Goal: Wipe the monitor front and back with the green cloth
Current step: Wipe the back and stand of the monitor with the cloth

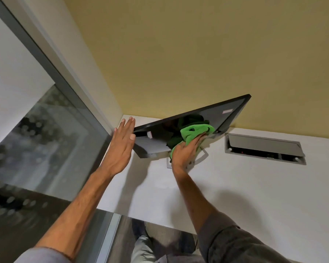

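A black monitor stands on the white desk, its dark screen facing me and mirroring the cloth. My right hand presses the bunched green cloth flat against the lower middle of the screen. My left hand rests with straight fingers against the monitor's left edge, thumb on the front bezel. The silver stand is mostly hidden behind my right hand.
A grey cable hatch is set into the desk to the right of the monitor, lid tilted. A yellow wall rises behind. A glass partition with a grey frame runs along the left. My legs show below the desk's front edge.
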### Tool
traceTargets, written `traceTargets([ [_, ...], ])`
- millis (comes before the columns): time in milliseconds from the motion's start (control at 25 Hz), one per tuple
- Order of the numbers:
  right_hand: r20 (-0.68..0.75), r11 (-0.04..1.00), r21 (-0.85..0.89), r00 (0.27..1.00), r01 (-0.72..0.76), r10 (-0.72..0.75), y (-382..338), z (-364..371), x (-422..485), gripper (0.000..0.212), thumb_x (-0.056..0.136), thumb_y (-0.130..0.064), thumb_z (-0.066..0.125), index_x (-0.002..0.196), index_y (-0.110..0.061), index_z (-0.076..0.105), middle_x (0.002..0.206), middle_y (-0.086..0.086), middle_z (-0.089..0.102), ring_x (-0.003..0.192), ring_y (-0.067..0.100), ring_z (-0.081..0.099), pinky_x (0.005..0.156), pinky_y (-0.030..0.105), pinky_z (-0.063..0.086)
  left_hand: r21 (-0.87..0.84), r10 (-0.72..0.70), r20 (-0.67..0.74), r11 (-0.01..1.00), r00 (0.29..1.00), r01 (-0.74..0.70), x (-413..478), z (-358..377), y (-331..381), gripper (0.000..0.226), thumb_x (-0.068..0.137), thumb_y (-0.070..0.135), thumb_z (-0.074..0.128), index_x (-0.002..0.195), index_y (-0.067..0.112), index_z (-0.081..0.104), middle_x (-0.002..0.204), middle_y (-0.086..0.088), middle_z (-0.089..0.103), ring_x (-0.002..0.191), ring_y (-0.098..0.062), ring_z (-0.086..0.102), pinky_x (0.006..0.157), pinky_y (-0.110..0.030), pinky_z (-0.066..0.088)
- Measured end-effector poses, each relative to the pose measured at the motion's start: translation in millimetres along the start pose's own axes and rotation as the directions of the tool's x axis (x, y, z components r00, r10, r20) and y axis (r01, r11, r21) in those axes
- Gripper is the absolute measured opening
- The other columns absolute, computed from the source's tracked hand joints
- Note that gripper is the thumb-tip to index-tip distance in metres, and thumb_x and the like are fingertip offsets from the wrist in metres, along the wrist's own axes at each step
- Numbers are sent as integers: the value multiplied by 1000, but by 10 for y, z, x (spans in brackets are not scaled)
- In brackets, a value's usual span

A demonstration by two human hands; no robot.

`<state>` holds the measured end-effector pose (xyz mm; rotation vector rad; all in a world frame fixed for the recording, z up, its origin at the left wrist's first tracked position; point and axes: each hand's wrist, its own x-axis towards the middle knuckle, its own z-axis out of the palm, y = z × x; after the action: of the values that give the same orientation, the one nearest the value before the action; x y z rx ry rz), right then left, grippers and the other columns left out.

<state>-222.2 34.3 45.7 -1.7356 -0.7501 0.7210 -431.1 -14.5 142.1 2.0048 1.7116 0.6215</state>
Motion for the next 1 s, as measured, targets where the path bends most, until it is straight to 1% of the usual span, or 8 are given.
traceTargets([
  [120,86,1000,-17,996,-21,22,94,287,-398,90,99,0,55,169,-12,-1,178,4,5,159,31,27,127,34,26,9,-17,4,1000,1000,17,11,1,-19,67,117,55,11,176,24,4,182,14,-2,165,0,-12,137,-42,-4],
  [280,295,967,76,932,-244,212,-43,510,-930,81,103,1,47,168,-10,2,170,13,28,149,36,41,109,14,23,21,-30,-3,999,1000,30,-21,31,62,66,118,53,12,175,24,2,182,12,-5,165,0,-14,137,-40,-6],
  [520,637,954,-45,726,-298,257,251,941,-1613,75,97,-30,57,163,-24,22,167,10,34,152,31,39,122,43,39,55,-64,-14,996,998,64,-63,31,127,64,119,50,14,175,23,0,182,9,-9,165,1,-14,135,-31,-10],
  [560,612,976,-31,768,-217,190,463,1088,-1544,72,95,-39,54,161,-29,26,165,11,39,150,32,42,122,48,40,48,-62,-10,997,998,63,-73,29,128,64,119,49,14,175,23,0,182,7,-8,165,1,-13,135,-31,-10],
  [640,585,910,73,756,-409,293,354,1129,-1395,54,102,-47,49,153,-28,42,151,11,55,139,30,55,120,47,42,30,-71,0,997,998,71,-82,8,126,65,118,50,14,175,22,1,183,7,-7,165,0,-13,135,-31,-10],
  [840,249,902,122,892,-415,377,-40,598,-704,76,95,4,50,164,-12,23,147,18,59,128,36,61,114,50,47,-9,-93,-3,996,996,93,-12,41,121,67,118,51,16,175,20,0,183,9,-8,164,2,-17,135,-34,-10],
  [920,117,970,82,968,-230,220,45,356,-441,91,94,10,50,169,-18,5,161,16,46,140,36,52,120,49,41,-25,-110,-11,994,994,110,-3,60,132,67,118,51,18,175,20,0,183,9,-7,164,2,-18,136,-35,-9],
  [1000,43,989,-88,993,117,-114,147,152,-255,97,93,14,50,168,-20,0,175,10,20,157,33,30,125,52,33,-68,-131,-14,989,991,130,-9,66,152,65,119,50,17,176,21,2,183,10,-6,163,4,-16,136,-34,-8],
])
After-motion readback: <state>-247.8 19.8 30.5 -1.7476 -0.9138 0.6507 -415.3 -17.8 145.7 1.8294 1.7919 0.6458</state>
